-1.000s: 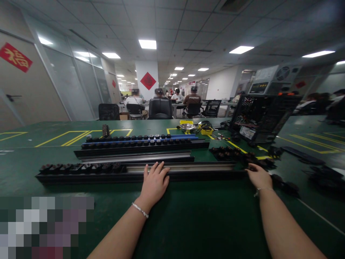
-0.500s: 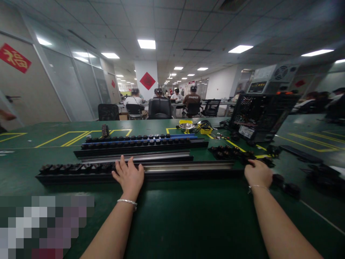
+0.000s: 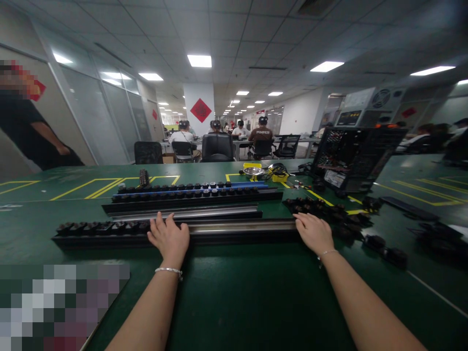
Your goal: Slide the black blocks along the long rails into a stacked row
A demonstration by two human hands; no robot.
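A long black rail (image 3: 241,237) with a shiny metal channel lies across the table before me. Black blocky parts (image 3: 95,227) sit in a row along its left part. My left hand (image 3: 169,239) rests over the rail by the row's right end, fingers spread. Over the rail's right part is my right hand (image 3: 315,234), fingers together and curled down; whatever they hold, if anything, is hidden. Behind lie a shorter rail (image 3: 219,212) with a silvery channel and a black rail with blue strip (image 3: 248,185), bearing more round black parts.
Loose black parts (image 3: 376,242) lie to the right, near a computer case (image 3: 351,156) with a power supply (image 3: 373,105) on top. A metal bowl (image 3: 253,171) and yellow box (image 3: 278,177) stand at the back. A person (image 3: 32,122) is beyond the table's left side.
My right hand has moved left from beyond the rail's right end onto its right part. My left hand has shifted slightly left. More of a person shows at the far left.
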